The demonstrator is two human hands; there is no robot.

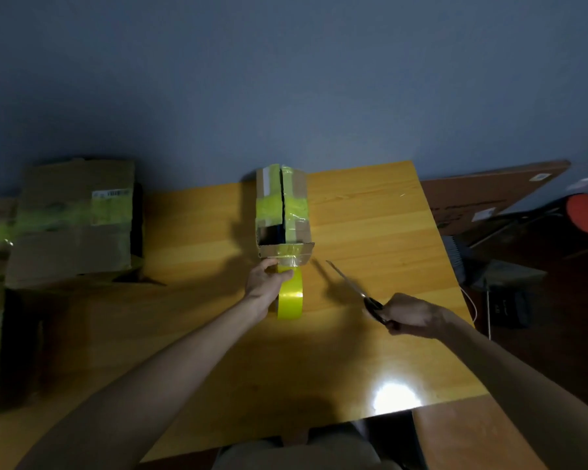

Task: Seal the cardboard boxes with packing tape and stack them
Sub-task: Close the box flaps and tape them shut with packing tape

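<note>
Your left hand (264, 283) and right hand (416, 317) are bare. Your left forearm (170, 361) and right forearm (510, 374) are bare too, right down to the frame's edge. At the bottom centre, a greyish-tan garment (296, 457) covers your lap, dim in the low light.

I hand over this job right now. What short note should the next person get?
Left hand holds the yellow tape roll, its strip stuck to the near end of the small box.
Right hand grips the scissors, blades pointing toward the strip.
The box stands on the table.
Done: yellow strips across its top.
Left: cut the strip, close the dark gap near its front, then stack it with the taped boxes on the left.
</note>
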